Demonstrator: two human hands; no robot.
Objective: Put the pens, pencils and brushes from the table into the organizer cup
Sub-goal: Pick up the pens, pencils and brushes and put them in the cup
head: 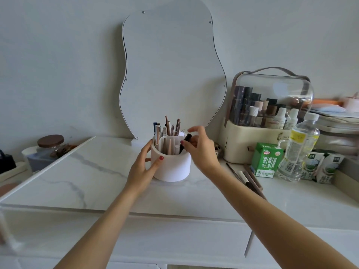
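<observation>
A home dressing table: wavy mirror [171, 70], marble-look top [93, 177], clear-lidded cosmetics case [270, 113].

We count two hands, one left hand [144, 168] and one right hand [203, 149]; one organizer cup [174, 168]; one black pen [188, 137]; and at least four loose pencils [250, 178] on the surface [87, 181], partly hidden from us. We also count one mirror [171, 70], one cosmetics case [252, 141], one water bottle [301, 150], one green carton [265, 161], two white cartons [328, 167] and one jar [50, 145] with a brown lid.
</observation>
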